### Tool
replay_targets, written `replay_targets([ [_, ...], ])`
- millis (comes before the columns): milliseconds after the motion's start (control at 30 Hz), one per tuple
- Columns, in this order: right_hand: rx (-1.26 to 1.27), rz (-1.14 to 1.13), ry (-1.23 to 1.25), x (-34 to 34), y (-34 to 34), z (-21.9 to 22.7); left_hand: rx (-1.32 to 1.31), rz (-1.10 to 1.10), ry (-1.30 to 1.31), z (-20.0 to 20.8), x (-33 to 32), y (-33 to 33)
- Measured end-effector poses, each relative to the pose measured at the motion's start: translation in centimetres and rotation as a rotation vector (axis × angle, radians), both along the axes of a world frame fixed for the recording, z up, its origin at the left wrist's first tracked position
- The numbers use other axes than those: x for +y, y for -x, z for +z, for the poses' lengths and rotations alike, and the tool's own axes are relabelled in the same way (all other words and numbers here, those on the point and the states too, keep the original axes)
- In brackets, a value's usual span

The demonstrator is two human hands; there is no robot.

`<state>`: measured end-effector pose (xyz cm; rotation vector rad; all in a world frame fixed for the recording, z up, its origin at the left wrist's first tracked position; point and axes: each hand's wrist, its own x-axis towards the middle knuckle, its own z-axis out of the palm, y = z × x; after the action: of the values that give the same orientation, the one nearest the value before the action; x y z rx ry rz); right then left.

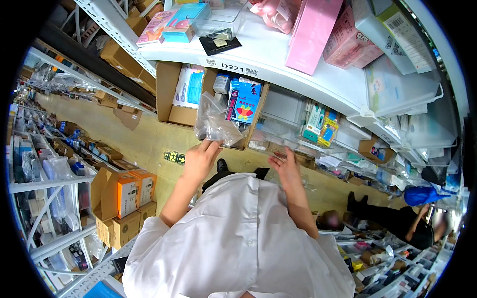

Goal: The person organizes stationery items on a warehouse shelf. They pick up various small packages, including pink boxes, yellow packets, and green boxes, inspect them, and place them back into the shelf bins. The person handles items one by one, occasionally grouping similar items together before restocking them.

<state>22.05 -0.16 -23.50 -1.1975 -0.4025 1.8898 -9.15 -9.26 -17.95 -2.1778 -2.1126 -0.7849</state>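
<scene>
My left hand [199, 160] is closed, its bent fingertips on the lower edge of a crumpled clear plastic bag [213, 119]. The bag hangs over the front of an open cardboard box [174, 116] on the shelf. Inside the box are a blue packet with a red and yellow picture [244, 103], a small white-and-blue box [221, 83] and a white-and-blue package [190, 84]. My right hand [287, 168] has its fingers apart and holds nothing; its fingertips are at the front edge of a clear plastic bin [278, 136].
Teal-and-white boxes [314, 121] stand in the clear bin. Above, a white shelf [268, 57] carries a tall pink box [314, 35] and other packages. Cartons [126, 226] stand on shelving at left. Another person [415, 226] is at far right.
</scene>
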Motion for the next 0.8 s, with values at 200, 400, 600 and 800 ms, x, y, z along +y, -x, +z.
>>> replay_targets([
  [200,0.033,-0.033,0.036,0.1,0.5,0.1,0.04,0.046,-0.126,5.3,0.0,-0.8],
  [400,0.149,-0.031,0.043,-0.2,-0.2,-2.8,0.098,-0.044,-0.182,10.2,6.6,-2.2],
  [600,0.182,-0.042,-0.025,0.6,0.4,-3.5,0.425,-0.104,0.081,7.0,14.4,-1.2],
  [800,0.201,-0.046,-0.057,1.8,0.5,-3.6,0.507,-0.083,0.274,5.5,17.5,-1.3],
])
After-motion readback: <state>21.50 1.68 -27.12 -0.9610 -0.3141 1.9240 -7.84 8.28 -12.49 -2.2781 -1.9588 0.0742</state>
